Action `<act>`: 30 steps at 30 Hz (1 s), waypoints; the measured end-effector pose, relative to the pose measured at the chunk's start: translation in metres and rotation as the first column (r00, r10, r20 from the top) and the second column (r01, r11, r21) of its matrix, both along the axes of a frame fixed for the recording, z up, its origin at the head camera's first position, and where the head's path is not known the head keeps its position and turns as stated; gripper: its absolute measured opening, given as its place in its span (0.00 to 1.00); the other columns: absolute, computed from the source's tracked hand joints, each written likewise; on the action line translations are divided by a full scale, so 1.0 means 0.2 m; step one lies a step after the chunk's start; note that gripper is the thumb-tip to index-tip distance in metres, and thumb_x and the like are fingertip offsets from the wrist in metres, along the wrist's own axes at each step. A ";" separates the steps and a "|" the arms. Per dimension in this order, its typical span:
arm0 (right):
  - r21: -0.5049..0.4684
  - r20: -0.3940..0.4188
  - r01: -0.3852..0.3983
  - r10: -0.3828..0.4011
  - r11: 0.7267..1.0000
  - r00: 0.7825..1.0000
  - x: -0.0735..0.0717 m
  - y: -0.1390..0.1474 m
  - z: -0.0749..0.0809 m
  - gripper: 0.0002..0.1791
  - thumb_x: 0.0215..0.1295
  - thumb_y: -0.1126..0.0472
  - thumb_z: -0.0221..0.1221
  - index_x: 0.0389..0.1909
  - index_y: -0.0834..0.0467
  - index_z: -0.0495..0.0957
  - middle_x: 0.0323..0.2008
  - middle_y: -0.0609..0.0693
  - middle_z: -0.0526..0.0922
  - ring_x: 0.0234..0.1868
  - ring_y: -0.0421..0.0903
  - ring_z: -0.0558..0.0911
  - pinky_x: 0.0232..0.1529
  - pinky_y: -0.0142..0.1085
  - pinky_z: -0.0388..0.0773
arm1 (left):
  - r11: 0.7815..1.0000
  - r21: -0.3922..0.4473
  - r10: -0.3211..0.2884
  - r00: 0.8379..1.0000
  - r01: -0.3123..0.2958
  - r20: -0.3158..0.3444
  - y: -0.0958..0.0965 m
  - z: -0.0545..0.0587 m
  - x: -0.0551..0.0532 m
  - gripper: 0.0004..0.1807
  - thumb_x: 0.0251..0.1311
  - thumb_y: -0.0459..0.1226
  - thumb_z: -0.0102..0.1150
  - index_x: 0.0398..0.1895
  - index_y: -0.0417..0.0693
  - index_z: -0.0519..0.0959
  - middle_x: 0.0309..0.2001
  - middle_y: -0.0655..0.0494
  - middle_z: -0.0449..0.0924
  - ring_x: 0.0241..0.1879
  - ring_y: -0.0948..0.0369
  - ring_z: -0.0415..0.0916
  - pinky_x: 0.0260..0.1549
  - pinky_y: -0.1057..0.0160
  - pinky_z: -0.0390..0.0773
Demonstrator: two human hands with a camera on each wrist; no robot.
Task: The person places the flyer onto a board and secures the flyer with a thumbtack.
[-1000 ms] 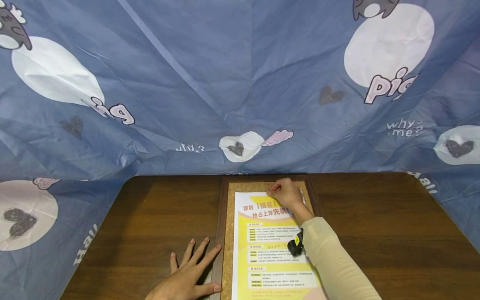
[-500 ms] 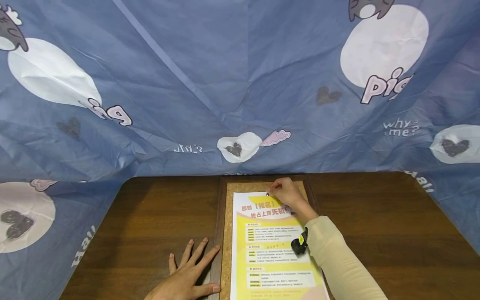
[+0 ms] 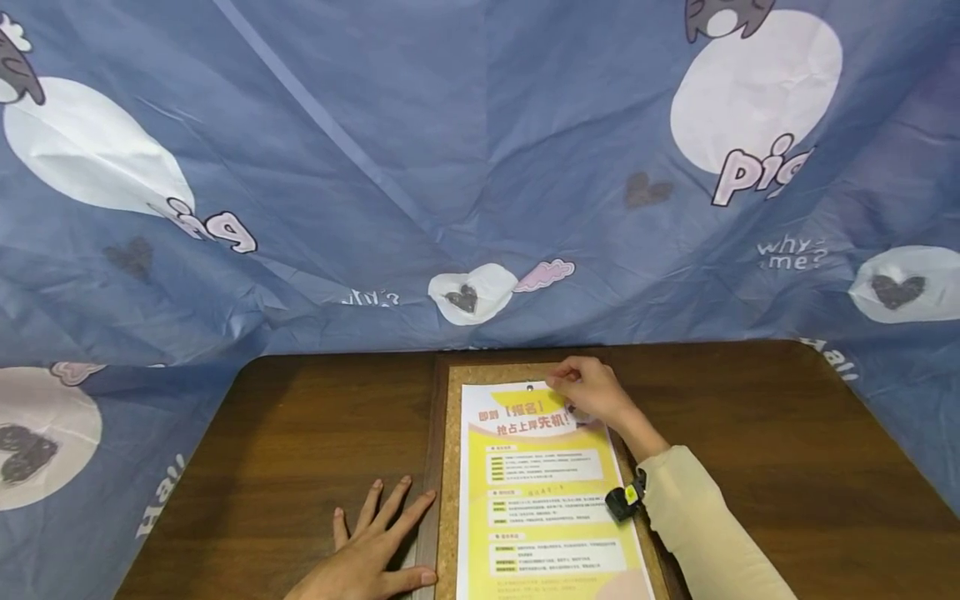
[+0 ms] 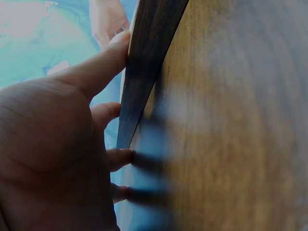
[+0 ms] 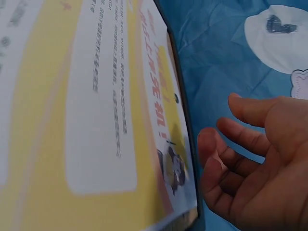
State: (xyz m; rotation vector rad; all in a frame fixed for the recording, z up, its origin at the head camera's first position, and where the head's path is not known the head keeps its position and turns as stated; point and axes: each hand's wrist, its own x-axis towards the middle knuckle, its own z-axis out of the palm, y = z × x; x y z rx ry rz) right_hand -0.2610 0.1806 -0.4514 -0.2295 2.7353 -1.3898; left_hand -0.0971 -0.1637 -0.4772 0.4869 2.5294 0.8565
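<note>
A yellow and white printed poster point(image 3: 551, 508) lies over a wood-framed corkboard point(image 3: 491, 375). A small dark push pin point(image 3: 529, 387) sits at the middle of the poster's top edge; it also shows as a dark dot, the push pin point(image 5: 176, 98), in the right wrist view. Just right of it, at the top right of the board, is my right hand point(image 3: 592, 390), its fingers loosely bent with nothing between them. My left hand point(image 3: 367, 546) has its fingers spread beside the board's left frame point(image 4: 144, 62), thumb and index fingertip at the frame.
The board rests on a dark brown wooden table point(image 3: 330, 425). Behind the table hangs a blue cloth point(image 3: 390, 167) with cartoon prints. A small black camera point(image 3: 622, 502) is strapped at my right wrist, over the poster's right edge.
My right hand has let go of the push pin and drawn away to the right, leaving it in view at the poster's top edge. The left hand stays at the frame.
</note>
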 end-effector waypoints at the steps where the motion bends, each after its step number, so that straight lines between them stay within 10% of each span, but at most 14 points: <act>1: -0.004 0.007 0.002 -0.002 1.000 1.000 0.01 0.01 0.00 0.12 0.69 0.59 0.62 0.46 0.63 0.83 0.37 0.54 0.83 0.30 0.49 0.83 0.32 0.37 0.80 | 1.000 -0.004 0.001 1.000 -0.001 0.001 0.00 0.00 0.00 0.47 0.59 0.63 0.60 0.79 0.62 0.53 0.78 0.42 0.39 0.72 0.30 0.25 0.46 0.14 0.26; 30: 0.177 -0.255 -0.037 0.082 0.984 0.963 0.34 0.35 0.06 0.11 0.67 0.63 0.64 0.47 0.63 0.82 0.36 0.48 0.82 0.36 0.45 0.78 0.37 0.41 0.76 | 1.000 -0.018 -0.009 1.000 0.009 -0.029 0.01 0.02 0.01 0.47 0.61 0.60 0.61 0.78 0.58 0.54 0.77 0.38 0.42 0.71 0.27 0.31 0.44 0.13 0.28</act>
